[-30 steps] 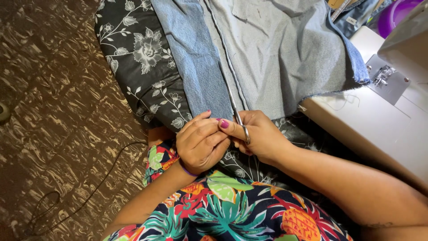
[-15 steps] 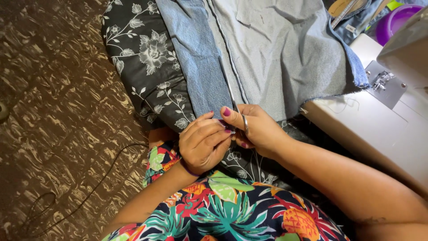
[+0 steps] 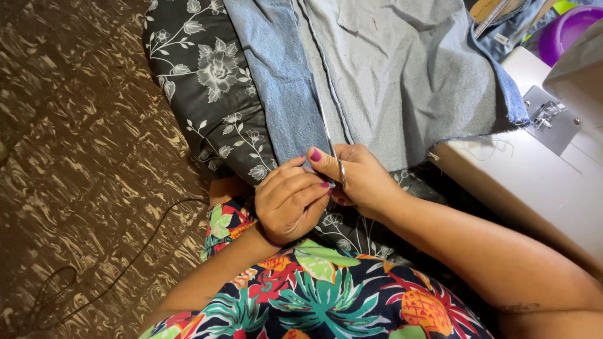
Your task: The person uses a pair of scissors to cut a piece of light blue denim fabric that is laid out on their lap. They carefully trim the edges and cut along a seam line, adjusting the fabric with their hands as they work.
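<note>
Both hands work best close together, we judge: our left hand (image 3: pixel 290 204) closed, pinching the denim (image 3: pixel 282 94) edge on our lap, our right hand (image 3: pixel 358 179) gripping thin metal scissors (image 3: pixel 331 147) along its seam.

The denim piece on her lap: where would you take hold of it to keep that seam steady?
Probably at the near bottom edge of the denim piece, coming from the lap side, as the left hand pinches it now. The seam runs straight away from there, and the right hand works a thin metal tool along it.
</note>
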